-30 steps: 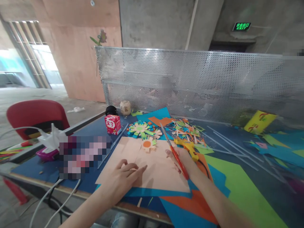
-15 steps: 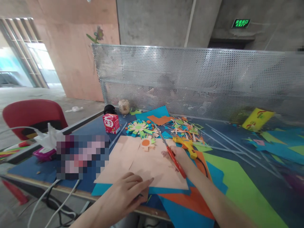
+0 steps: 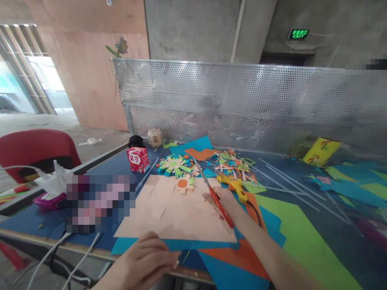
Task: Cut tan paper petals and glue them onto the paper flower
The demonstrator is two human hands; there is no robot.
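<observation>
Near the table's front edge, my left hand is closed, its fingers curled together. Whatever may be between its fingertips is too small to make out. My right hand grips a pair of scissors with red handles, blades pointing forward and away from me. Under that hand lies a pale peach sheet of paper on top of blue paper. A small paper flower with an orange centre lies at the sheet's far edge. Behind it sits a larger layered paper flower.
A yellow glue gun with a black cord lies right of the scissors. Paper scraps pile behind it. Clear glue sticks and green paper lie to the right. A red box and tissue pack stand left; perforated metal panel behind.
My left hand has drawn back toward the table edge and curled its fingers. The brownish piece beneath it no longer shows. My right hand stays on the scissors; the view has shifted slightly.
</observation>
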